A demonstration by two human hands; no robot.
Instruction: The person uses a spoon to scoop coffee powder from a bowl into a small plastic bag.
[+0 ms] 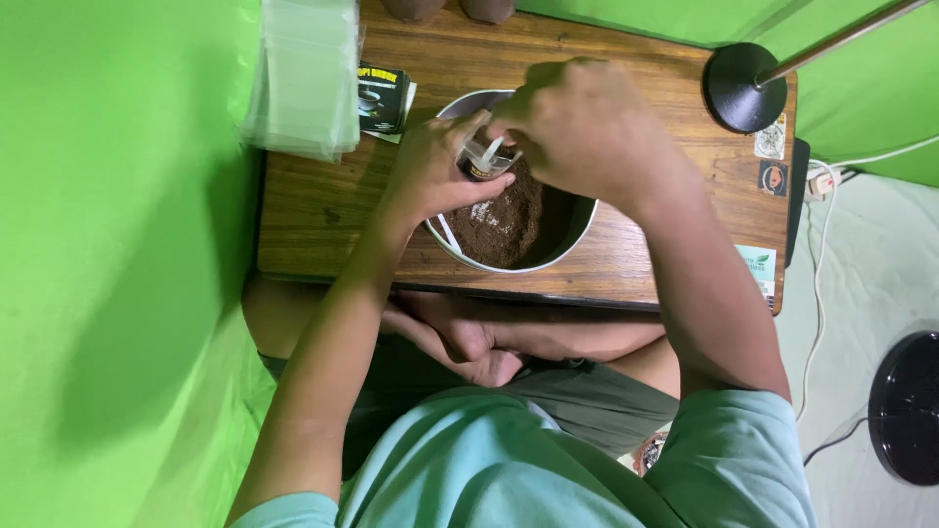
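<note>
I see 1 dark printed packet lying flat at the table's far left, just beside a stack of clear plastic bags. 3 small stickers sit along the right edge of the grained wooden table, near a round black lamp base. A round metal bowl holds coarse brown powder. My left hand pinches a small clear pouch over the bowl, fingers pressed on its side; its long axis tilts toward the right hand. My right hand has its fingers curled together at the pouch mouth; what they pinch I cannot tell. A white scoop handle leans inside the bowl's left rim.
</note>
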